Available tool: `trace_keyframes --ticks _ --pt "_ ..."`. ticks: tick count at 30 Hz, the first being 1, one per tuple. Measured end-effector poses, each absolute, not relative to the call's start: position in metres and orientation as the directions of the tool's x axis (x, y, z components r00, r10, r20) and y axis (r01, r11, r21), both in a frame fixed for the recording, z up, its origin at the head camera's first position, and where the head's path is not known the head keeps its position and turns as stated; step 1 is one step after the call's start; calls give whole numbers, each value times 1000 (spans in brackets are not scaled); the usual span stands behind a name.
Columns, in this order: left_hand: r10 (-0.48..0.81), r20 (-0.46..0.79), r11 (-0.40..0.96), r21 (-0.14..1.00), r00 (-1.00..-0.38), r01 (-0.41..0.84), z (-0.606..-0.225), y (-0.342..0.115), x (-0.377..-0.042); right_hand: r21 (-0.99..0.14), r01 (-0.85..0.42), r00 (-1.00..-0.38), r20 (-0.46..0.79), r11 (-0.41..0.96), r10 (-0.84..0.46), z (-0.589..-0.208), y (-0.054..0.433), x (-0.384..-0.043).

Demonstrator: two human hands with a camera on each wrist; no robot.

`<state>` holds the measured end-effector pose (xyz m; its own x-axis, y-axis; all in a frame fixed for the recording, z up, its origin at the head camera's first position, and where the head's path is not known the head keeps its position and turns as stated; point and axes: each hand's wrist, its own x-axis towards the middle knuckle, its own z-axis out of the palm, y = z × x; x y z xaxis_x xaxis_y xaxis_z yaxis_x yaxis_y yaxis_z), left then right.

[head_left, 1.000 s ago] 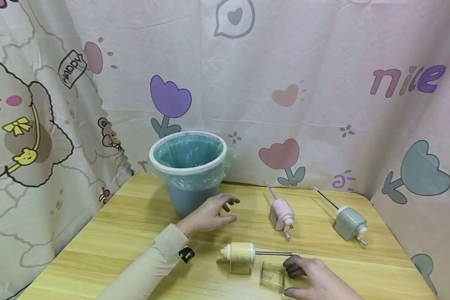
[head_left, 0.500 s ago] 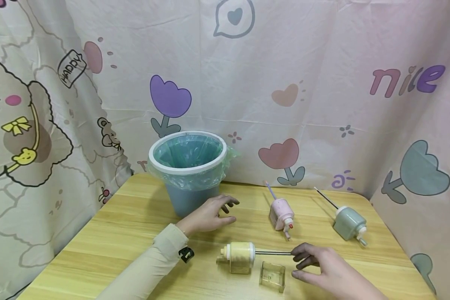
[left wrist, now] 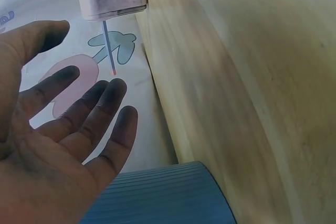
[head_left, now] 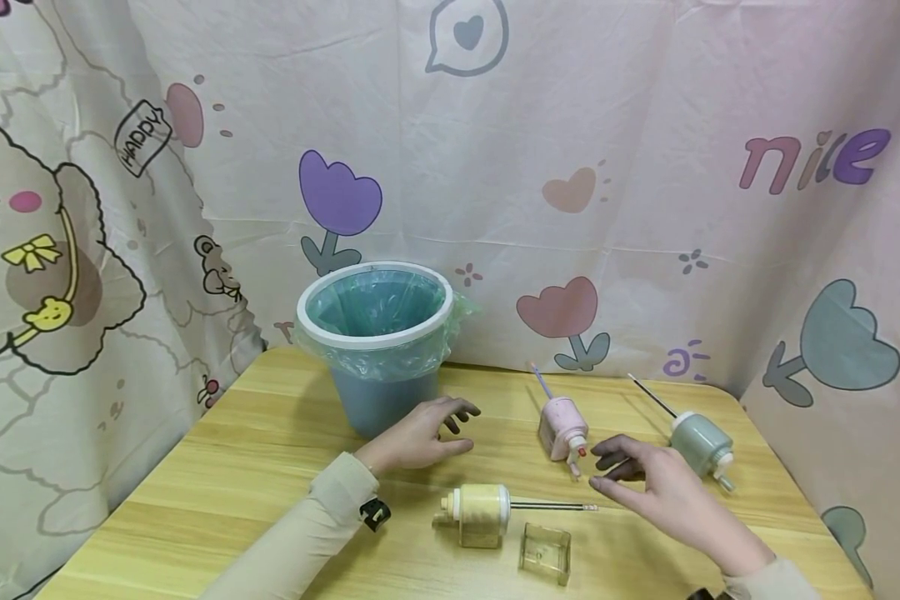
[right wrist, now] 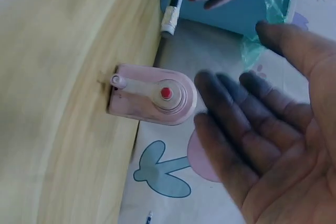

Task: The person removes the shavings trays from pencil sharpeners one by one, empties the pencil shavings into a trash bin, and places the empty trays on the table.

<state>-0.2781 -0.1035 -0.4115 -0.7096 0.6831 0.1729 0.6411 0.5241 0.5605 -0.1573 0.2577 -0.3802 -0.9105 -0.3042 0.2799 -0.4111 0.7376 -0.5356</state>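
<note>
My left hand (head_left: 423,433) hovers beside the bin with fingers spread and nothing in them. My right hand (head_left: 652,475) is held above the table near the pink pencil sharpener (head_left: 562,417), fingers loosely bent, holding nothing. In the right wrist view the sharpener's red-centred crank end (right wrist: 166,93) faces the dark-smudged fingertips (right wrist: 206,85). A purple pencil (head_left: 543,384) sticks out of its back. Nearer me lies a yellow sharpener (head_left: 482,510) with a dark striped pencil (head_left: 547,506) in it. Beside it sits a see-through shavings drawer (head_left: 543,570).
A blue bin (head_left: 386,400) with a white rim and green liner stands at the table's back left. Right of the pink sharpener is a grey-green sharpener (head_left: 696,446) holding a dark pencil (head_left: 652,396). A printed curtain (head_left: 480,208) hangs behind the wooden table (head_left: 217,467).
My right hand has left the shavings drawer, passed the end of the yellow sharpener's pencil and moved away toward the pink sharpener. My left hand has barely shifted.
</note>
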Motion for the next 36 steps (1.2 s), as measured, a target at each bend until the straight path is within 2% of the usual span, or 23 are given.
trace_keyframes --ticks 4,9,21,30,36 --pt "676 166 526 574 -718 628 -413 -103 -277 -556 -316 -947 240 769 -215 -375 255 -170" --pt "672 178 521 577 -719 629 -417 -103 -276 -557 -260 -962 220 789 -162 -372 251 -186" --pt "660 170 507 618 -731 601 -422 -105 -272 -464 -209 -974 177 861 -141 -379 240 -224" --pt "647 180 500 634 -741 591 -423 -108 -270 -531 -163 -987 84 831 -141 -389 232 -246" --pt "644 187 493 640 -742 589 -423 -108 -269 -532 -142 -990 52 835 -135 -391 229 -250"
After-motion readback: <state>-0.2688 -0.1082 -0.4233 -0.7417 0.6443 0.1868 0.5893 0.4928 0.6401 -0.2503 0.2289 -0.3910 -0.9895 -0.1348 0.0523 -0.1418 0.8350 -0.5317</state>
